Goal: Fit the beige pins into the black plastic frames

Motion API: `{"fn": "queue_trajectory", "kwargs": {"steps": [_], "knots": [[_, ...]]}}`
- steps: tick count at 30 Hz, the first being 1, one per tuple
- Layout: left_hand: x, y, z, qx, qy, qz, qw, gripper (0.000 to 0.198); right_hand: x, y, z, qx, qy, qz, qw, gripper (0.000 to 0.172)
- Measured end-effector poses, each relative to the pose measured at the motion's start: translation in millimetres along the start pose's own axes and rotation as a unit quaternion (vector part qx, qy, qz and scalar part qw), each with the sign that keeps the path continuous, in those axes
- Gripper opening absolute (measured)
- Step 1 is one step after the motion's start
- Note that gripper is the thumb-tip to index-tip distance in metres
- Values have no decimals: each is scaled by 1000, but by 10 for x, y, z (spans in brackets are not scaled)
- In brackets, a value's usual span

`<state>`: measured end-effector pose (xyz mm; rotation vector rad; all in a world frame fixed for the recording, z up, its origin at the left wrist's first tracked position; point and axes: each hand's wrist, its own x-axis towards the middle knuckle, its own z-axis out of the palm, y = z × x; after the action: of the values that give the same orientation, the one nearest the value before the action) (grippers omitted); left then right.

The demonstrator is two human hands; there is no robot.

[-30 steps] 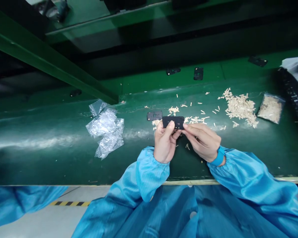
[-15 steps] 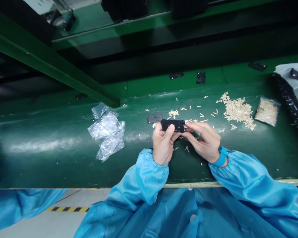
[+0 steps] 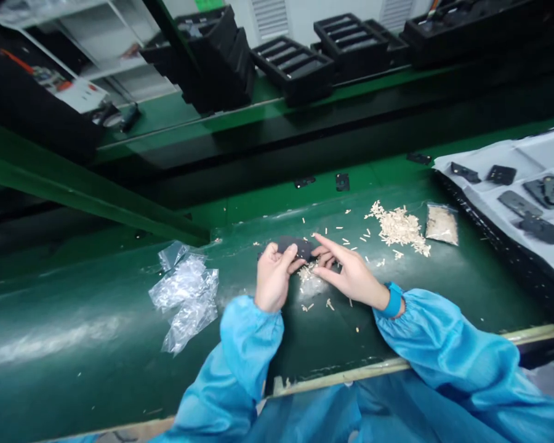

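The left hand [image 3: 273,277] pinches a flat black plastic part [image 3: 293,247] between thumb and fingertips. Further right, the right hand [image 3: 351,277] is open, its fingers slightly spread just beside the part's right end, above scattered cream plastic slivers [image 3: 308,275].

That black piece [image 3: 295,247] is partly hidden behind the left hand [image 3: 273,278], so can't really make out its shape. White sheet [image 3: 549,151] runs off the right edge, and the trays [image 3: 471,31] get cut off up top.
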<state>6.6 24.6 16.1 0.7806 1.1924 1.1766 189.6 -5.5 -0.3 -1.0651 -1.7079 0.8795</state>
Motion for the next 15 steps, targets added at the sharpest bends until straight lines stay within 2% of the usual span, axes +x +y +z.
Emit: {"fn": "queue_trajectory", "kwargs": {"steps": [2,3,4,6,7,8,10,13,15], "knots": [[422,155,-87,149,30,44,987,34,137,76,-123,-37,24,38,998,52],[652,247,-136,255,47,74,963,30,244,122,-209,-77,36,57,995,45],[876,342,-184,299,55,87,949,29,374,171,-303,-131,36,78,988,42],[1264,512,-247,365,72,111,922,36,683,278,-487,-283,26,104,953,40],[1414,574,-249,402,82,129,903,42,845,333,-564,-374,23,120,919,41],[1533,610,-223,438,89,150,882,45,1002,386,-623,-405,30,132,904,42],[1699,599,-85,508,74,188,837,46,1269,487,-679,-444,38,157,881,43],[1861,419,283,589,-24,217,778,38,1505,607,-651,-478,31,200,855,44],[1955,287,545,627,-78,225,741,40,1569,659,-630,-491,13,211,845,37]]}}
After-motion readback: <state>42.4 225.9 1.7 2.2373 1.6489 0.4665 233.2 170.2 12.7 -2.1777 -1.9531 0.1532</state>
